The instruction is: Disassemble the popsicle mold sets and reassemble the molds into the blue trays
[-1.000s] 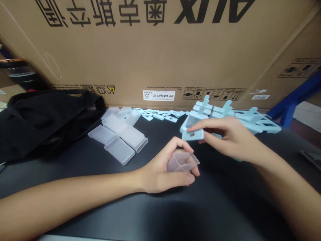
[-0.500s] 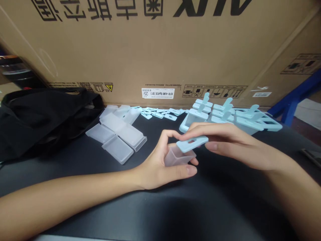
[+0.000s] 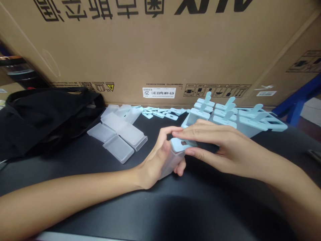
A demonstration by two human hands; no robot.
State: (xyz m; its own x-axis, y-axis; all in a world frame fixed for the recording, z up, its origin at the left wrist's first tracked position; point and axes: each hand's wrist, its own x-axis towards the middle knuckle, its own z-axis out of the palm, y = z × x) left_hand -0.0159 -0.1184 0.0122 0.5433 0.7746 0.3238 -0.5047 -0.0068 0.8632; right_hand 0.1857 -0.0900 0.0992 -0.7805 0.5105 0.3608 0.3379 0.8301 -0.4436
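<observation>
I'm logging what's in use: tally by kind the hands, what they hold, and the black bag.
Hands: 2, left hand and right hand
Frosted container, in the left hand: 1
Pale blue lid, at the container's end, under the right hand's fingers: 1
Black bag: 1
Total: 5

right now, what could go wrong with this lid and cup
The lid is over the cup's mouth but partly hidden by the right hand, so it could be sitting crooked unseen. The cup is tilted in the left hand, so a hard press might make it slip. The right hand also seems close to the blue tray, so a careless move might knock the sticks.
</observation>
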